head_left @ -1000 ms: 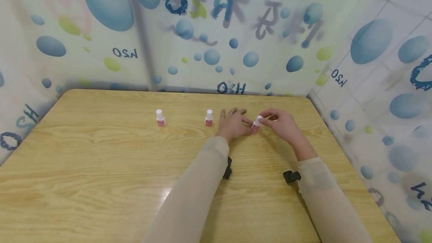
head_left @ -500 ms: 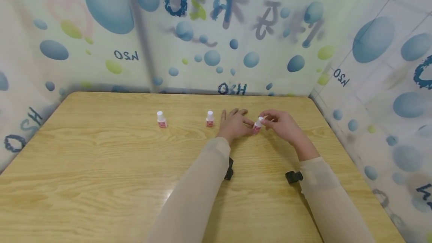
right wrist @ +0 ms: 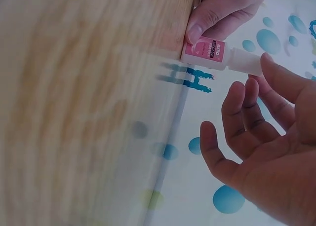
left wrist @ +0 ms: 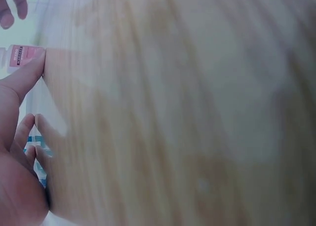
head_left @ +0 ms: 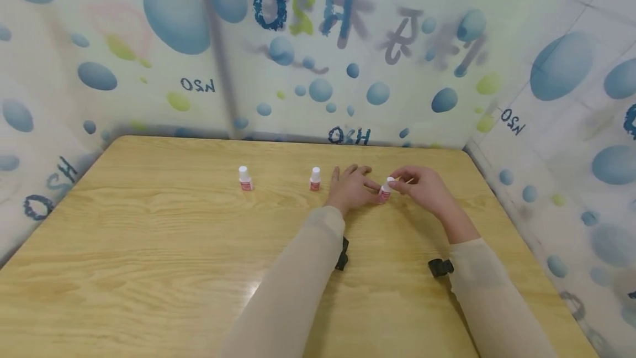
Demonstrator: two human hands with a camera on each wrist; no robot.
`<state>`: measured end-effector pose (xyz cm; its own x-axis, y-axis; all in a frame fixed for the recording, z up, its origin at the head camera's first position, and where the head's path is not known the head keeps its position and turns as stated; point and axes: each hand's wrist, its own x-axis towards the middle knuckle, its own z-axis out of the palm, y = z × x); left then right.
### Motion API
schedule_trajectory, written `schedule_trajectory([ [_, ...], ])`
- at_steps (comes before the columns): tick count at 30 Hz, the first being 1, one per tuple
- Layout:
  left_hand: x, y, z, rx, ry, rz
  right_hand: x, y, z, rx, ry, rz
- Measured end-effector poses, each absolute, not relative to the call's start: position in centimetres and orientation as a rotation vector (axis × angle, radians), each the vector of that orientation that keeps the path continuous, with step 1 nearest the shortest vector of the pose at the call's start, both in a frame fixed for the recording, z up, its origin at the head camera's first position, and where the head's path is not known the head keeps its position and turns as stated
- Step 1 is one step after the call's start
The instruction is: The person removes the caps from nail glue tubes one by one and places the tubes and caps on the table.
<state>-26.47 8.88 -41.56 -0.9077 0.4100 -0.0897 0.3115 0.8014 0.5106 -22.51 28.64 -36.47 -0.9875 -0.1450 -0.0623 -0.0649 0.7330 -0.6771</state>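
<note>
A small white bottle (head_left: pixel 385 195) with a pink label stands on the right part of the table, its base at the tabletop. My left hand (head_left: pixel 354 190) holds its lower part between thumb and index finger, the other fingers spread over the wood. In the right wrist view, the left thumb lies on the label (right wrist: pixel 217 49). My right hand (head_left: pixel 422 188) pinches the bottle's white cap (right wrist: pixel 244 62) between thumb and index finger, its other fingers loosely bent. The left wrist view shows the left thumb (left wrist: pixel 24 78) against the bottle's base.
Two similar bottles stand upright to the left, one near the left hand (head_left: pixel 315 179) and another farther off (head_left: pixel 245 179). The wooden table (head_left: pixel 164 236) meets a patterned curtain-like wall (head_left: pixel 278 87) at the back. Black wrist cameras (head_left: pixel 440 267) sit below the sleeves.
The head view has shifted a little, so everything sits slightly lower and farther right. Both hands keep their hold on the same bottle, with no clear movement between them.
</note>
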Motion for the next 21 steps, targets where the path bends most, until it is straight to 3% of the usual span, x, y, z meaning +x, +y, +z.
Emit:
schedule_trajectory([
  [21, -26.16, 8.68, -41.45, 0.521, 2.800, 0.761, -22.65, 28.42, -35.95, -0.275, 2.851, -0.920],
])
